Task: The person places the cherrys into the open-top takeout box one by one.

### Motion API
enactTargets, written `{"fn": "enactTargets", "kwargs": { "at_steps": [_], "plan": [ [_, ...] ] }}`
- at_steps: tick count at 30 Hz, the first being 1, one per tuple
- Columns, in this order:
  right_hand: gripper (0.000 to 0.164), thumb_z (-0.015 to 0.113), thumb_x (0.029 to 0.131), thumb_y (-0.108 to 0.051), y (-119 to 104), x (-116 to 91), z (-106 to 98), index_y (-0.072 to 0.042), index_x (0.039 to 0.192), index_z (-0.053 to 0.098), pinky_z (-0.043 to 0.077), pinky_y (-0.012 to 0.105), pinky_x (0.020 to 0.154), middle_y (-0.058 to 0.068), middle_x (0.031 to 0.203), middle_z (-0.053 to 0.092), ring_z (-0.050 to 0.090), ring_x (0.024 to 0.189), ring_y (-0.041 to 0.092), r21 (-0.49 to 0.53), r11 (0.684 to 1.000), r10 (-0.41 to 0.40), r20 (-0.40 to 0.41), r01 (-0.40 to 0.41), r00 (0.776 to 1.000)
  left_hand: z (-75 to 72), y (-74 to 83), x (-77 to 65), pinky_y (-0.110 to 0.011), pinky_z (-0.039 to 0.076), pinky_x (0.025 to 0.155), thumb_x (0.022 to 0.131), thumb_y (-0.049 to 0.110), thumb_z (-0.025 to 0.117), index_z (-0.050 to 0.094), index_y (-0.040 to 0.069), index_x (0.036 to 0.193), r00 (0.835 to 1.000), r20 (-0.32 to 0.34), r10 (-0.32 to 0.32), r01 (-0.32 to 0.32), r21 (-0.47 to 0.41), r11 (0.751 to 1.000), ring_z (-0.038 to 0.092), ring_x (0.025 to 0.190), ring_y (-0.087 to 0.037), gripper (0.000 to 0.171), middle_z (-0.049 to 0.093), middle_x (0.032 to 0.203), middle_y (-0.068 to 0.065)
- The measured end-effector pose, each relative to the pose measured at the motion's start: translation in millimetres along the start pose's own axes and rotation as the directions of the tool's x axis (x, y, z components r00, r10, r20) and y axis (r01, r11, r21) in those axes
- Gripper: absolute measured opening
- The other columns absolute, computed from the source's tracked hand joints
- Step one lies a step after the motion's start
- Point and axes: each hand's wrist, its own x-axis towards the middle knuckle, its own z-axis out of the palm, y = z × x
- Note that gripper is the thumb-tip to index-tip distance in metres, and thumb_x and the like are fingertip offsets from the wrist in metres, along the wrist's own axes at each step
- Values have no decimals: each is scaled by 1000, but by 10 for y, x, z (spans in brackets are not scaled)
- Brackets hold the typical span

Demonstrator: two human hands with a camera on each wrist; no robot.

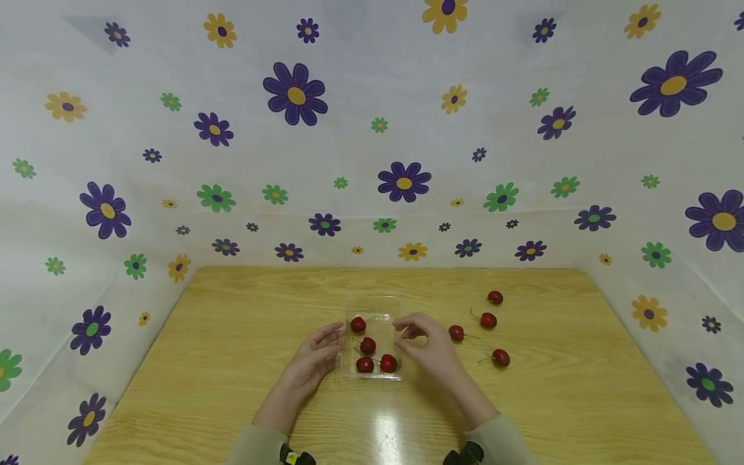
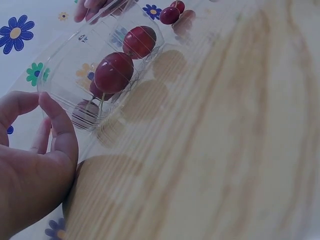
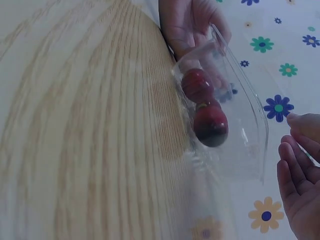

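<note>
A clear plastic box stands on the wooden table with several red cherries in it, among them one cherry at its near right corner. Along the box's left side lies my left hand, its fingertips touching the rim in the left wrist view. My right hand hovers by the box's right rim. In the right wrist view, the right hand has its thumb and fingers bent a little, and no cherry shows between them.
Right of the box, several loose cherries lie on the table, including one close to my right hand and another nearer the front. A flower-patterned white sheet surrounds the table at the back and sides.
</note>
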Motion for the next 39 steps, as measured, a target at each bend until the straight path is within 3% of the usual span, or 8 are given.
{"fn": "enactTargets", "kwargs": {
  "at_steps": [7, 19, 27, 39],
  "plan": [
    [23, 81, 89, 2, 74, -75, -144, -2, 111, 77, 61, 28, 85, 14, 105, 77, 68, 86, 7, 24, 1000, 12, -51, -11, 999, -7, 7, -4, -18, 51, 85, 102, -6, 54, 33, -5, 161, 1000, 12, 1, -1, 10, 1000, 58, 114, -6, 62, 58, 130, 5],
    [22, 81, 87, 7, 262, -202, -358, 0, 107, 77, 61, 27, 80, 17, 101, 76, 65, 86, 1, 14, 1000, -15, -95, 17, 995, -11, 6, -22, -19, 51, 87, 102, -5, 54, 32, -5, 161, 1000, 10, 0, 0, 14, 1000, 58, 115, -5, 62, 58, 131, 5],
    [21, 80, 89, 4, 294, -284, -529, -2, 109, 77, 59, 24, 83, 16, 103, 75, 64, 88, -1, -1, 998, 56, -127, -57, 990, -21, -3, -9, -19, 51, 86, 102, -5, 54, 33, -5, 161, 1000, 6, -1, 1, 16, 1000, 59, 115, -5, 62, 59, 131, 6],
    [22, 77, 88, 12, 442, -397, -736, 3, 108, 76, 55, 13, 79, 22, 103, 74, 64, 88, -5, 7, 1000, -17, -173, 18, 985, -19, 7, -31, -17, 51, 85, 103, -5, 53, 32, -5, 161, 1000, 25, 8, -8, 19, 1000, 57, 114, -5, 62, 58, 130, 6]
  ]
}}
